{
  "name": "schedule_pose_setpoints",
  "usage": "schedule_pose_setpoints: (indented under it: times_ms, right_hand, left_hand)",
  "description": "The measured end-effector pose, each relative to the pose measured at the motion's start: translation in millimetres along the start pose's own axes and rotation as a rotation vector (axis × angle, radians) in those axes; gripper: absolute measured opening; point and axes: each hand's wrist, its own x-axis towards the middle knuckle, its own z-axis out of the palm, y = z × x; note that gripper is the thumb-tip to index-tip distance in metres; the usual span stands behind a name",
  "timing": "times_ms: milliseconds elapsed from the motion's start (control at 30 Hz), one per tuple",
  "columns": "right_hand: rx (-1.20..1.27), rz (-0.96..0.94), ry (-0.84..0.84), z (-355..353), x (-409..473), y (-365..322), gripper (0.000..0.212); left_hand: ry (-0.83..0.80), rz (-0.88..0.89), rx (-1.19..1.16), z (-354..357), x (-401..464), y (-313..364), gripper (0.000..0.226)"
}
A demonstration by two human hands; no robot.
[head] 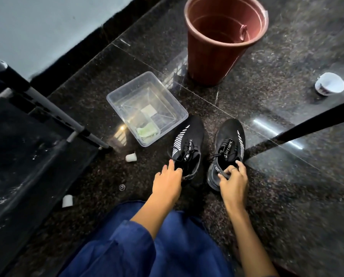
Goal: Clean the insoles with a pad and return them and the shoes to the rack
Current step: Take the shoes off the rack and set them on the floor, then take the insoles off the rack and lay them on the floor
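Note:
Two black sneakers with white stripes stand side by side on the dark granite floor, toes pointing away from me. My left hand grips the heel collar of the left shoe, fingers hooked into its opening. My right hand pinches the heel tab of the right shoe. The insoles are hidden inside the shoes or out of sight. A clear plastic tub left of the shoes holds a green pad and a pale square piece. The black shoe rack fills the left side.
A brown plastic bucket stands beyond the shoes. A small white cup sits at the right. Two white caps and a small clear disc lie near the rack's foot. A black bar slants in from the right. My blue-clothed knee is below.

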Motion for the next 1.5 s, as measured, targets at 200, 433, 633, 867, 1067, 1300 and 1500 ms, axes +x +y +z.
schedule_pose_setpoints:
  times_ms: [200, 433, 633, 867, 1067, 1300, 1500]
  right_hand:
    - [-0.097, -0.047, -0.039, -11.9, -14.7, -15.3, 0.009]
    - [-0.022, -0.34, -0.173, -23.7, -45.3, -110.1, 0.033]
    - [0.176, -0.748, -0.408, -32.0, -117.7, -200.0, 0.029]
    - [0.276, -1.152, -0.528, -53.0, -218.7, -281.3, 0.028]
    - [0.283, -1.239, -0.478, -57.7, -255.3, -376.8, 0.025]
    - [-0.03, -1.162, -0.51, -34.7, -269.6, -454.7, 0.031]
    - [-0.235, -1.015, -0.548, -7.2, -280.8, -468.3, 0.064]
  left_hand:
    - [-0.021, 0.128, -0.15, -14.3, -27.6, -27.5, 0.044]
    - [0.298, -0.1, -0.31, -61.4, -109.2, -72.4, 0.051]
    - [0.774, -0.511, -0.484, -85.4, -207.4, -106.3, 0.042]
    - [1.176, -0.674, -0.652, -113.8, -305.0, -138.8, 0.029]
    - [1.422, -0.783, -0.529, -160.7, -362.2, -177.2, 0.019]
    - [0.819, -1.11, -0.467, -187.2, -365.2, -241.5, 0.059]
    - [0.715, -1.161, -0.512, -193.3, -355.7, -261.9, 0.085]
